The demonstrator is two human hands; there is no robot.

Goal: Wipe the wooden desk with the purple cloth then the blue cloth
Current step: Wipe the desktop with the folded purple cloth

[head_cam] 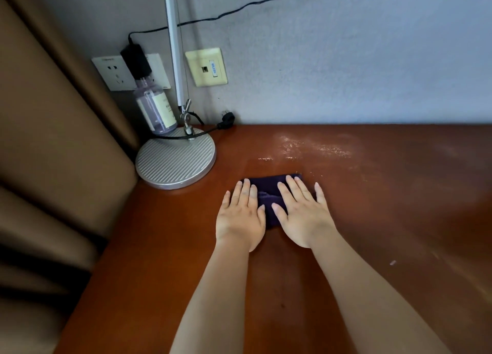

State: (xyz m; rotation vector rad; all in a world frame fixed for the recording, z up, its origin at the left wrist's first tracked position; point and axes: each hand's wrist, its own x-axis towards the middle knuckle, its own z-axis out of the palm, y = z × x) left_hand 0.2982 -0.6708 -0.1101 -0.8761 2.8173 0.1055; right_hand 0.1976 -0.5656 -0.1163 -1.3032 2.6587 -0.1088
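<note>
1. Grey wall and a tan curtain close off the back left corner of the reddish-brown wooden tabletop (372,207), where a round ribbed silver lamp base (175,158) and a clear bottle with a pale label (155,108) stand.
2. Lying a little left of the middle, nearer the back edge than the front, is the folded dark purple cloth (269,194).
3. Both hands lie on the cloth with straight fingers: the left hand (241,215) flat on its left part, the right hand (303,214) flat on its right part.
4. This looks like the first step, wiping with the purple cloth; a shiny streak (311,147) shows toward the back edge.
5. Next, I would guess, the hands push the cloth on toward that streak and the right side. No blue cloth is in view.
</note>
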